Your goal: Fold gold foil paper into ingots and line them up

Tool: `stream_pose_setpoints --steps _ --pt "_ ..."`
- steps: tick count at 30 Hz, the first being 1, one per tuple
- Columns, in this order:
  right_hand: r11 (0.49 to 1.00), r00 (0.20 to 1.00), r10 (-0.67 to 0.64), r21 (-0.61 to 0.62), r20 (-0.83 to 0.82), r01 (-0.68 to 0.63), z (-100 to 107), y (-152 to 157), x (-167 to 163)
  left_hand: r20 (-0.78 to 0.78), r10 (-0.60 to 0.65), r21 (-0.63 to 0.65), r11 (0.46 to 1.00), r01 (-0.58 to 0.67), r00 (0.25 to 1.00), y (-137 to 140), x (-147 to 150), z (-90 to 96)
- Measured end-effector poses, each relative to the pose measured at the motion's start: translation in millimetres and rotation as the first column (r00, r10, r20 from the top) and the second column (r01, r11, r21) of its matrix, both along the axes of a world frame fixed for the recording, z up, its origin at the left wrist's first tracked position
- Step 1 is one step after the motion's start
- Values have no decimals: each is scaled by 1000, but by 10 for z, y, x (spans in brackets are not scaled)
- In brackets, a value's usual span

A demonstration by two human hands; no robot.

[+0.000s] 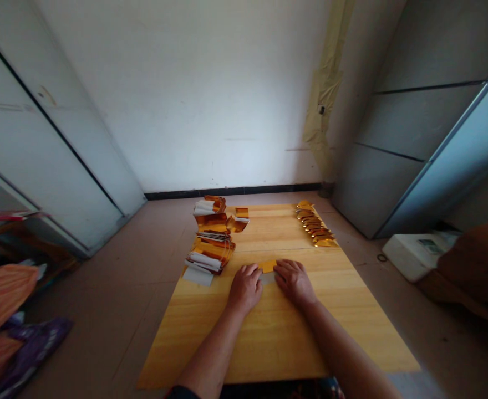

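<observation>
A small sheet of gold foil paper (pixel 269 267) lies on the wooden table, its upper part shiny gold and its lower part pale grey, with a fold between. My left hand (pixel 246 285) grips its left end with curled fingers. At the right end, my right hand (pixel 295 281) presses on the paper with its fingers bent over it. Both thumbs are close to the lower edge. Left of my hands are fanned stacks of gold and grey foil sheets (pixel 211 252). A row of folded gold foil pieces (pixel 314 224) stands along the table's right edge.
The wooden table (pixel 281 343) reaches toward a white wall (pixel 211 111). A grey refrigerator (pixel 414 122) stands at the right, near a white foam box (pixel 414 255). Orange and purple bags (pixel 31 354) are on the left, before a white cabinet (pixel 52 144).
</observation>
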State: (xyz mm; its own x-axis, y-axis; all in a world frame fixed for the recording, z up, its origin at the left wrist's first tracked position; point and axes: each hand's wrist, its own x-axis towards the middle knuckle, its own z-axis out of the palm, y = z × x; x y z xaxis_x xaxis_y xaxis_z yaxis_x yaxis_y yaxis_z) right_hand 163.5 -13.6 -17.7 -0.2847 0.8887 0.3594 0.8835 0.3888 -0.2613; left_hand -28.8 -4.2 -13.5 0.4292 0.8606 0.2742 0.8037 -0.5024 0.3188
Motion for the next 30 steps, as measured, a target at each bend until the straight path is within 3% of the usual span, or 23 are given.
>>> stream_pose_setpoints --steps 11,18,26,30 --pt "1000 1000 5 4 -17 -5 -10 2 8 -1 6 -17 1000 -6 1000 -2 3 8" --pt "997 981 -50 49 -186 60 -127 64 62 -1 2 -7 1000 -2 1000 -10 -3 16" --pt "995 957 -14 89 -288 42 -236 110 161 5 -5 4 1000 5 1000 -2 -8 -8" --pt "998 973 -6 64 -230 21 -192 81 141 7 -19 17 1000 18 1000 -5 -12 -14"
